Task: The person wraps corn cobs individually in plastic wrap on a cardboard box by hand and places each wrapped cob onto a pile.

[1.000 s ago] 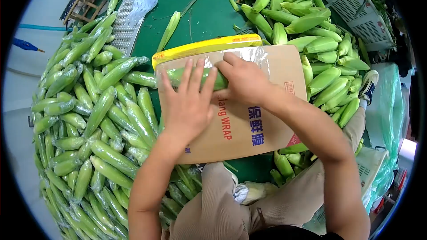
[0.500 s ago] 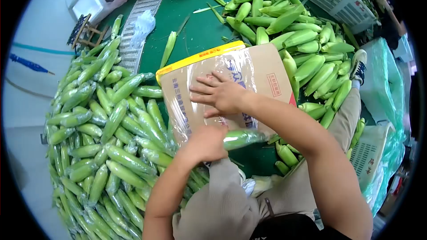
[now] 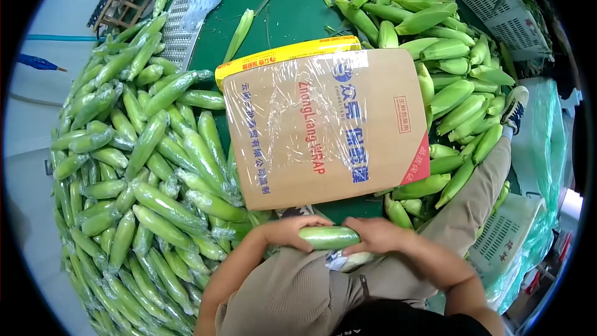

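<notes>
A green ear of corn in shiny film point(image 3: 328, 238) lies level between my two hands, close to my lap. My left hand point(image 3: 291, 231) is closed round its left end, and my right hand point(image 3: 375, 235) grips the right end. Just beyond them stands a cardboard box point(image 3: 385, 106) with printed lettering and clear film point(image 3: 286, 106) spread over its top. A yellow wrap box point(image 3: 292, 53) lies along the box's far edge.
Many film-wrapped ears point(image 3: 161, 224) are heaped at the left. Unwrapped ears point(image 3: 457, 99) form a pile at the right. White crates point(image 3: 497, 6) stand at the far right and near right point(image 3: 507, 230). A metal grating point(image 3: 177, 43) and a small wooden stool point(image 3: 118, 9) are at the upper left.
Both hands have come off the box top and back toward my lap. The wrapped ear has moved with them, and my right hand now holds it too.
</notes>
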The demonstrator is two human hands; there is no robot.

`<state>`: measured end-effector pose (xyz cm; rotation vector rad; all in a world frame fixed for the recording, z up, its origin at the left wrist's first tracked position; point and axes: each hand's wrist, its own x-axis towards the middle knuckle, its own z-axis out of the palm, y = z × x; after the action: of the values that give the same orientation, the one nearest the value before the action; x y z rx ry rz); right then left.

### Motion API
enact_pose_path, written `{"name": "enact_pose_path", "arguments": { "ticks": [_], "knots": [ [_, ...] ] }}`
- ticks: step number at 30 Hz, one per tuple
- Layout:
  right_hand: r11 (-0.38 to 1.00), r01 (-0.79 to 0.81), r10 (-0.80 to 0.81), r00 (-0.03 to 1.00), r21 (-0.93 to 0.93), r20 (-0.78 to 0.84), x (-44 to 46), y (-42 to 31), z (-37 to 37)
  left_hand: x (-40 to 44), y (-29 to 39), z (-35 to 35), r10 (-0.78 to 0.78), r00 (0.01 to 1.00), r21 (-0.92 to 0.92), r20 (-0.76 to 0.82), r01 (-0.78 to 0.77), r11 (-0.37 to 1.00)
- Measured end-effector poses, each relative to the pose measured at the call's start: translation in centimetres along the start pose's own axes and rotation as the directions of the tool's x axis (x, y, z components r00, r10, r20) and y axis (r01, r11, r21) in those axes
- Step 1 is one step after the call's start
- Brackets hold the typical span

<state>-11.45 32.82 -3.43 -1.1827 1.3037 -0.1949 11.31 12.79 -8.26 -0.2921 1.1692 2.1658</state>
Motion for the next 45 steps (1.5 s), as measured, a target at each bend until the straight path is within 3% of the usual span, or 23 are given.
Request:
{"name": "enact_pose_path", "arguments": {
  "ticks": [2, 4, 7, 9, 11, 12, 15, 18, 21, 22, 24, 25, 27, 28, 29, 30, 31, 33, 36, 38, 40, 42, 45],
  "knots": [
    [0.895, -0.166, 0.207, 0.977, 0.414, -0.056, -1.8, 2.3, 4.4, -1.7, 0.5, 2.3, 0.082, 0.953, -0.001, -0.292, -0.086, 0.996],
    [0.712, 0.223, 0.146, 0.881, 0.666, -0.451, -2.2, 0.5, 6.9, -2.3, -0.4, 4.3, 0.495, 0.685, 0.264, -0.534, -0.422, 0.868],
    [0.676, 0.511, 0.072, 0.671, 0.531, -0.738, 1.4, -4.9, 6.4, -1.7, 1.1, 4.6, 0.635, 0.108, 0.064, -0.765, -0.968, 0.241],
    [0.743, 0.596, -0.025, 0.479, 0.304, -0.877, 6.0, -10.7, 4.3, -2.2, 7.4, 5.6, 0.517, 0.022, 0.043, -0.856, -0.993, 0.114],
    [0.564, 0.798, 0.0, 0.261, 0.215, -0.965, 11.0, -17.9, 1.6, -2.4, 10.3, 6.2, 0.446, -0.044, 0.255, -0.894, -0.869, 0.424],
    [0.814, 0.568, -0.264, 0.172, -0.123, -0.949, 10.9, -19.7, -1.2, -5.0, 11.0, 4.8, 0.447, -0.122, 0.365, -0.886, -0.778, 0.511],
    [0.538, 0.736, -0.493, -0.122, -0.412, -0.862, 10.3, -21.7, -6.0, -18.4, 14.7, -3.5, 0.449, -0.357, 0.564, -0.819, -0.642, 0.519],
    [0.569, 0.549, -0.725, -0.016, -0.612, -0.688, 5.2, -14.8, -9.9, -35.1, 18.1, -17.0, 0.404, -0.507, 0.645, -0.761, -0.519, 0.561],
    [0.831, 0.413, -0.402, -0.017, -0.372, -0.916, 2.4, -2.5, -11.4, -40.2, 17.8, -22.7, 0.348, -0.698, 0.646, -0.626, -0.214, 0.733],
    [0.962, 0.259, -0.092, 0.027, -0.082, -0.995, 0.0, 0.7, -12.5, -38.4, 17.1, -21.2, 0.393, -0.749, 0.646, -0.534, -0.061, 0.761],
    [0.805, 0.469, 0.509, -0.234, 0.362, -0.828, -0.1, 10.6, -16.5, -29.2, 14.5, -15.7, 0.615, -0.672, 0.693, -0.413, 0.206, 0.691],
    [0.756, 0.26, 0.655, -0.303, 0.601, -0.692, -0.3, 15.8, -18.8, -23.0, 12.4, -12.7, 0.738, -0.537, 0.73, -0.409, 0.292, 0.617],
    [0.657, 0.031, 0.734, -0.254, 0.753, -0.63, 0.9, 21.1, -22.2, -9.4, 8.4, -7.2, 0.911, -0.089, 0.756, -0.402, 0.528, 0.386],
    [0.781, 0.064, 0.618, -0.23, 0.622, -0.752, 1.9, 22.4, -23.3, -3.7, 8.6, -5.0, 0.881, 0.009, 0.824, -0.473, 0.359, 0.439],
    [0.691, 0.159, 0.723, -0.161, 0.705, -0.672, 1.9, 23.9, -23.9, -2.3, 9.8, -2.4, 0.761, 0.371, 0.645, -0.532, 0.76, 0.08],
    [0.612, 0.376, 0.79, -0.244, 0.696, -0.563, 2.6, 23.3, -24.4, -0.4, 6.9, -3.2, 0.73, 0.431, 0.722, -0.53, 0.681, 0.121],
    [0.527, 0.705, 0.784, -0.187, 0.475, -0.592, 2.4, 19.3, -23.5, 0.1, 6.7, -1.5, 0.708, 0.42, 0.703, -0.568, 0.694, 0.152],
    [0.787, 0.571, 0.514, -0.399, 0.232, -0.76, 2.2, 15.5, -20.7, 0.3, 7.1, -0.7, 0.708, 0.406, 0.697, -0.577, 0.697, 0.168],
    [0.954, 0.299, 0.015, 0.029, 0.023, -0.999, 0.3, 5.4, -17.6, 0.1, 6.4, 0.5, 0.715, 0.381, 0.69, -0.586, 0.698, 0.193],
    [0.913, 0.131, -0.405, 0.401, -0.387, -0.821, 2.0, -1.3, -18.8, 0.2, 7.1, 0.4, 0.721, 0.351, 0.682, -0.597, 0.696, 0.226],
    [0.712, 0.036, -0.564, 0.624, -0.702, -0.541, 4.9, -5.1, -19.9, -0.2, 8.8, -1.0, 0.903, 0.242, 0.716, -0.356, 0.691, 0.097],
    [0.639, 0.09, -0.623, 0.644, -0.764, -0.444, 8.9, -4.6, -19.2, -0.2, 10.1, -2.3, 0.992, 0.078, 0.726, -0.096, 0.687, 0.016],
    [0.72, 0.183, -0.647, 0.524, -0.669, -0.553, 8.1, -2.9, -18.8, 0.5, 15.1, -4.6, 0.871, 0.198, 0.732, -0.45, 0.641, 0.233]
  ]
}}
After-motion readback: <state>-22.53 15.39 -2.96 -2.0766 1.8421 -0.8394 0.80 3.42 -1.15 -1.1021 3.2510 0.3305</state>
